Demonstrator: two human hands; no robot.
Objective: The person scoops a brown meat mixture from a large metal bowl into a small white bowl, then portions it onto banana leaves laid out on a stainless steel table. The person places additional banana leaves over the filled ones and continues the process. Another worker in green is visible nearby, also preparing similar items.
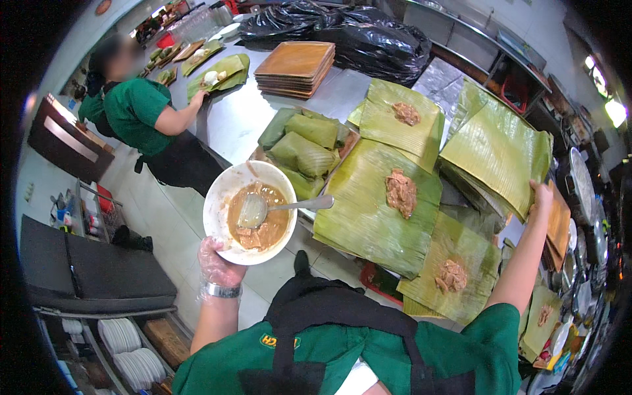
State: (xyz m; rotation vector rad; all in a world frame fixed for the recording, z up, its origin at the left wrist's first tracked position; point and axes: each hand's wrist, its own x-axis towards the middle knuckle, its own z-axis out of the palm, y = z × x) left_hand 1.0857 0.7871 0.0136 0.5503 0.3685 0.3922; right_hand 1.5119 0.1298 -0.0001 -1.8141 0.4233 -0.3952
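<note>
My left hand [220, 264], in a clear plastic glove, grips a white bowl [216, 209] by its lower left side. Brown sauce with chunks [255, 238] lies in the bowl, and a metal spoon [306, 203] rests in it, handle to the right. At the right, my right hand [541, 196] is closed on the edge of a stack of banana leaves [497, 148]. Between my hands, a large banana leaf [355, 197] bears a mound of brown filling [401, 193]. Other leaves behind [378, 102] and nearer [484, 253] hold similar mounds.
Folded leaf parcels [303, 155] sit in a tray beyond the bowl. Stacked brown square plates [294, 62] and black plastic bags [342, 29] stand on the metal table [240, 115]. A co-worker in green [141, 108] reaches over leaves at the far left. White plates [135, 362] fill a lower-left rack.
</note>
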